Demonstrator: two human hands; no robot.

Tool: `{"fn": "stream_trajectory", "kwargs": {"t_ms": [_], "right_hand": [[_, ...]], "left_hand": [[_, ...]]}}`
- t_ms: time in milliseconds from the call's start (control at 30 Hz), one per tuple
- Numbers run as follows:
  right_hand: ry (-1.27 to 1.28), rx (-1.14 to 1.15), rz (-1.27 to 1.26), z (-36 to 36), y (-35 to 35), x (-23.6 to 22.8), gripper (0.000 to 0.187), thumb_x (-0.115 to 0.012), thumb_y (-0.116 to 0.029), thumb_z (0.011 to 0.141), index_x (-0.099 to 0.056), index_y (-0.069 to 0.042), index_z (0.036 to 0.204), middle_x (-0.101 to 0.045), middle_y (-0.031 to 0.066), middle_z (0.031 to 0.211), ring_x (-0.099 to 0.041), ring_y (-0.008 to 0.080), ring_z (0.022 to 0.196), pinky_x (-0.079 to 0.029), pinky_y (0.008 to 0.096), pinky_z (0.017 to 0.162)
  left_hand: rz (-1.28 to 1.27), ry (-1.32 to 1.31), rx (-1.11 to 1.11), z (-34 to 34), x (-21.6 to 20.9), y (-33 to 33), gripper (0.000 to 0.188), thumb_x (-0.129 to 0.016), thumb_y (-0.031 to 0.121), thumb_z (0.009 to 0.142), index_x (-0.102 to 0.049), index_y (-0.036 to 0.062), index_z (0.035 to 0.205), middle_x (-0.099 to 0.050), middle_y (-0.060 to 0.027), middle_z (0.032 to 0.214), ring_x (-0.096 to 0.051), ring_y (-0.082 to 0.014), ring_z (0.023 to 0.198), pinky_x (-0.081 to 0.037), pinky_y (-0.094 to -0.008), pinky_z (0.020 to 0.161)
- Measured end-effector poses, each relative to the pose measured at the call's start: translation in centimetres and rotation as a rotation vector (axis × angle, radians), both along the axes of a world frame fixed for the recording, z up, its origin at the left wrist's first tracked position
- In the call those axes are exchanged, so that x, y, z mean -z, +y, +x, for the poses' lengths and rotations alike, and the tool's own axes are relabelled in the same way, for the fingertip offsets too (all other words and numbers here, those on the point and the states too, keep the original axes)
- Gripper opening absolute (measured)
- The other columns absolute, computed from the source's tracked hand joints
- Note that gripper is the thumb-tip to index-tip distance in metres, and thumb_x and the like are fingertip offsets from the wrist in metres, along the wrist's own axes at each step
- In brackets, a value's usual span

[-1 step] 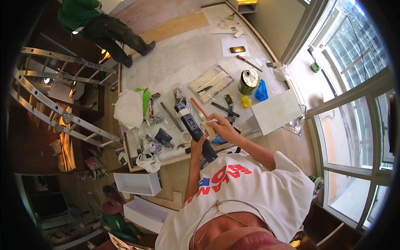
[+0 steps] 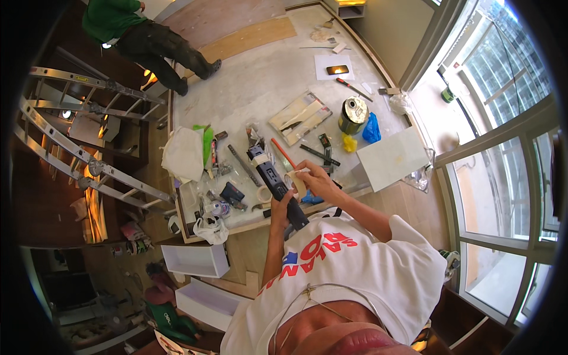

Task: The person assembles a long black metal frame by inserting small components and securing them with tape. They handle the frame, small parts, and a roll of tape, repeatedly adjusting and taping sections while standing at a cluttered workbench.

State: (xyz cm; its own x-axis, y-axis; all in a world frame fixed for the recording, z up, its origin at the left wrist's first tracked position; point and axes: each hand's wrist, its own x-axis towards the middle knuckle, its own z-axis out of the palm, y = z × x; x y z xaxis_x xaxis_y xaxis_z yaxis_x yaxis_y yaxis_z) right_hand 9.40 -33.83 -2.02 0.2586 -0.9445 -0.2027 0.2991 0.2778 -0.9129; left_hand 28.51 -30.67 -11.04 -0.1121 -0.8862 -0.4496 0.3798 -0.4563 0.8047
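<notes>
My left hand (image 2: 284, 210) is closed round a long dark grey-blue device (image 2: 274, 179) with recessed openings on its face; its exact kind is unclear. A band of cream tape (image 2: 260, 158) crosses its far end. In my right hand (image 2: 316, 179) is a roll of cream masking tape (image 2: 297, 184), held close beside the device's right edge. The fingers partly hide the roll. Beyond both hands, a red-orange stick-like tool (image 2: 283, 152) lies on the pale work surface (image 2: 236, 112). Another tape roll (image 2: 264, 194) lies left of the device.
An aluminium stepladder (image 2: 94, 165) stands at left, and a person in green (image 2: 118, 26) at far left. A metal can (image 2: 354, 114), blue bag (image 2: 371, 129) and white board (image 2: 393, 155) are to the right. White drawer boxes (image 2: 195, 260) lie at lower left.
</notes>
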Motion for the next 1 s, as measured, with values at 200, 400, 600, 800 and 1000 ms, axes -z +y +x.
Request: {"fn": "stream_trajectory", "kwargs": {"t_ms": [200, 400, 600, 800, 1000], "right_hand": [[0.03, 0.05, -0.003, -1.4, -0.8, 1.7, 0.023, -0.055, -0.023, 0.105, -0.057, -0.004, 0.118, -0.066, 0.0096, 0.093, -0.065, 0.0145, 0.077, -0.053, 0.029, 0.065], [-0.068, 0.106, 0.036, -3.0, -1.5, -1.7, 0.017, -0.056, -0.024, 0.105, -0.055, -0.008, 0.113, -0.068, 0.0045, 0.085, -0.067, 0.0108, 0.073, -0.052, 0.024, 0.063], [0.03, 0.121, -0.008, -4.7, -2.5, 0.5, 0.018, -0.055, -0.026, 0.106, -0.054, -0.009, 0.112, -0.068, 0.0049, 0.086, -0.067, 0.012, 0.073, -0.053, 0.0254, 0.066], [-0.024, 0.096, -0.014, -3.5, -2.1, -0.3, 0.019, -0.053, -0.025, 0.106, -0.05, -0.008, 0.114, -0.068, 0.0083, 0.092, -0.07, 0.0159, 0.08, -0.056, 0.0279, 0.073], [0.106, 0.332, -0.12, -1.0, -5.5, 6.8, 0.017, -0.05, -0.022, 0.107, -0.049, -0.007, 0.116, -0.067, 0.0086, 0.093, -0.069, 0.0151, 0.084, -0.056, 0.0298, 0.075]], "left_hand": [[0.077, 0.222, 0.018, -1.3, -2.7, 0.5, 0.053, -0.073, 0.016, 0.094, -0.046, 0.0027, 0.138, -0.065, -0.0078, 0.095, -0.068, -0.0204, 0.084, -0.063, -0.0397, 0.081], [0.001, 0.283, -0.025, -2.5, -3.8, 1.5, 0.069, -0.071, 0.011, 0.094, -0.032, 0.0043, 0.15, -0.061, -0.009, 0.086, -0.063, -0.0197, 0.076, -0.061, -0.0423, 0.076], [-0.172, 0.104, -0.072, -2.7, -3.6, -0.2, 0.069, -0.066, 0.008, 0.095, -0.029, 0.0034, 0.153, -0.059, -0.0087, 0.082, -0.059, -0.0173, 0.068, -0.057, -0.0377, 0.071], [-0.421, 0.045, -0.052, -1.4, -7.3, -5.5, 0.062, -0.065, 0.011, 0.098, -0.031, -0.0001, 0.148, -0.059, -0.0082, 0.084, -0.06, -0.0158, 0.068, -0.057, -0.0369, 0.072], [-0.617, 0.008, -0.113, -3.9, -11.7, -8.2, 0.056, -0.064, 0.007, 0.099, -0.033, 0.0003, 0.145, -0.062, -0.0072, 0.091, -0.064, -0.0153, 0.077, -0.056, -0.0365, 0.081]]}}
